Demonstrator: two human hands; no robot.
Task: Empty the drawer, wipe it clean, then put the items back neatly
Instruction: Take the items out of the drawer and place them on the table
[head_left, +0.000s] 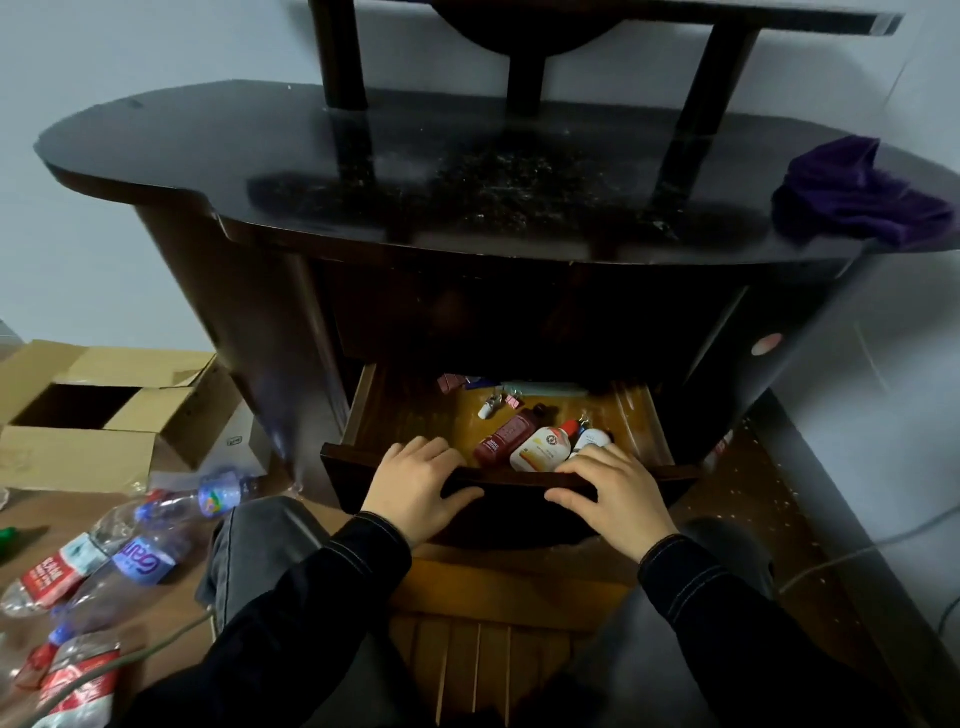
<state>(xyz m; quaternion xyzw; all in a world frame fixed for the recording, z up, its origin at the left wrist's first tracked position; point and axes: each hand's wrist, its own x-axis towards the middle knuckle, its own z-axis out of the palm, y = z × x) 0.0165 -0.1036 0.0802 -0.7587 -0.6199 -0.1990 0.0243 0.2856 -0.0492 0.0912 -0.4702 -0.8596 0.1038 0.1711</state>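
Observation:
The wooden drawer of a dark cabinet stands pulled partly out. My left hand and my right hand both grip its dark front panel, fingers curled over the top edge and thumbs on the face. Inside lie a dark red bottle, a white bottle with a red cap, a smaller white bottle, a tiny white bottle, pink binder clips and a pale flat item at the back. A purple cloth sits on the cabinet top at the right.
The dusty black cabinet top overhangs the drawer. An open cardboard box and several crushed plastic bottles lie on the floor to the left. A grey cable runs along the floor at the right. My knees flank the drawer.

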